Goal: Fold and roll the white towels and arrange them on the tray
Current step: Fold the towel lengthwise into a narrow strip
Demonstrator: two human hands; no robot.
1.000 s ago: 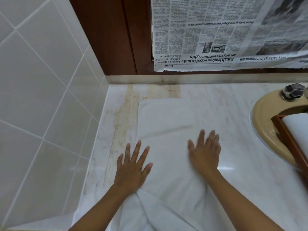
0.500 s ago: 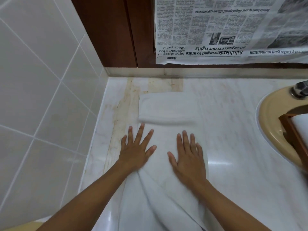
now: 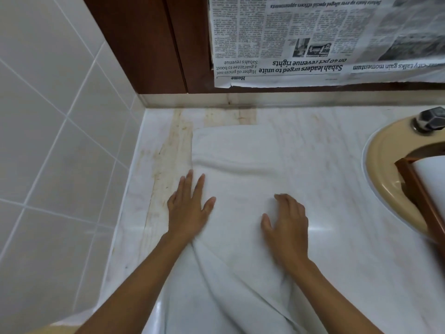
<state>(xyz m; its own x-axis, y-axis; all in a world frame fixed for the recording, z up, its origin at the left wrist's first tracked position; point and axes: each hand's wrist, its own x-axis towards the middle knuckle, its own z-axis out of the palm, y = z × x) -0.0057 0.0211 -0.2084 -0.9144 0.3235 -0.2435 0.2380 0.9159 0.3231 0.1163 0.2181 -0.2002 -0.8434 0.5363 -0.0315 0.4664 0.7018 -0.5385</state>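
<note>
The left grip point(image 3: 190, 208) is lying spread and flat, fingers straight, pressing the left edge of the white towel point(image 3: 240, 189) onto the worktop point(image 3: 337, 165). The right grip point(image 3: 286, 225) is resting on the cloth near its right edge with fingers loosely bent. No fold of cloth is showing between them, so it looks to be pressing rather than pinching.

The towel is lying lengthwise as a narrow strip, running away from the person. Its far end is sitting near the back wall, with a soft ridge crossing it just beyond the left fingertips. Its near end is bunching into creases between the forearms and running out of view at the bottom.

Judging by this, the person is working at the folding and flattening step. The strip is being smoothed to an even width and no roll is showing yet.

The next move is calling for both grips to take one end squarely and turn it over tightly, holding the side edges in line so the roll is not coning. The creased near end is probably needing smoothing first.

The tray point(image 3: 414, 186) is sitting well apart at the right, over the sink point(image 3: 380, 165), already holding something white point(image 3: 433, 174).
</note>
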